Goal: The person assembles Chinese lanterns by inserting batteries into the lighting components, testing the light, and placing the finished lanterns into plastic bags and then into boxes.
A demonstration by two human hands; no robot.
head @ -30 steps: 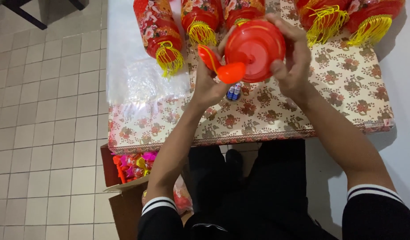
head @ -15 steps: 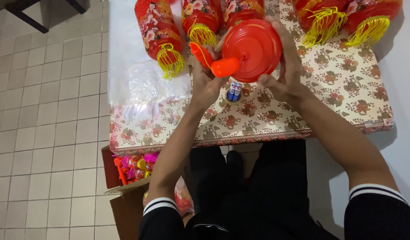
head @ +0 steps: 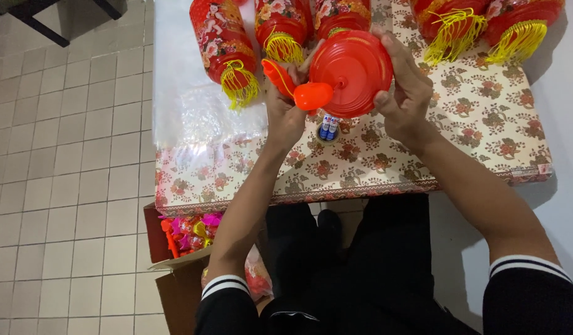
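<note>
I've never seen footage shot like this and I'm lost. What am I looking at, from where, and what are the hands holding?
The camera sits on a person's head and looks down, so the two bare arms reaching up the picture are that person's own. The right hand grips the rim of a round red plastic lantern cap. The left hand holds an orange plastic handle piece against it. Under the cap lies a small pack of batteries. The table wears a floral tablecloth; finished red lanterns with yellow tassels lie along its far side. Beside the person's legs, a cardboard box holds colourful plastic parts.
</note>
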